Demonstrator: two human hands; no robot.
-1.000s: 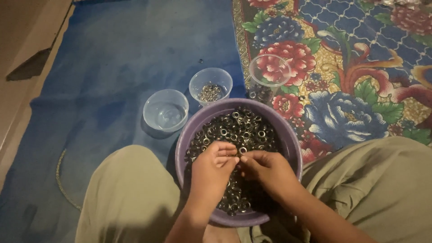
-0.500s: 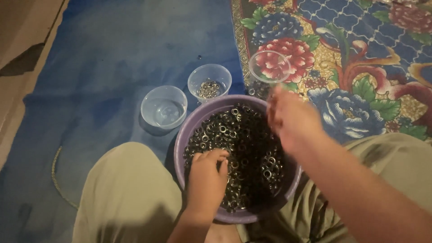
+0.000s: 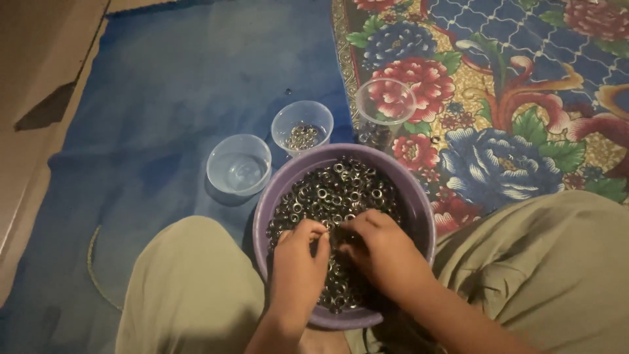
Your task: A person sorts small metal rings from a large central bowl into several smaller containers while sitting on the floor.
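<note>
A purple bowl (image 3: 420,216) full of small metal rings (image 3: 341,187) sits between my knees. My left hand (image 3: 298,262) and my right hand (image 3: 380,252) are both down in the rings, fingertips meeting near the bowl's middle and pinching at rings. Whether either hand holds one ring or several is hidden by the fingers. Beyond the bowl stand three clear plastic cups: an empty one (image 3: 238,165) at the left, one (image 3: 302,124) with a few rings in the middle, and a taller one (image 3: 384,111) with rings at its bottom on the right.
A blue mat (image 3: 170,85) covers the floor at left, with bare floor (image 3: 39,78) past its edge. A flowered carpet (image 3: 511,98) lies at right. My knees in khaki trousers (image 3: 190,288) flank the bowl.
My right hand had reached out toward the tall cup on the right half a second ago and has come back down into the bowl beside my left hand.
</note>
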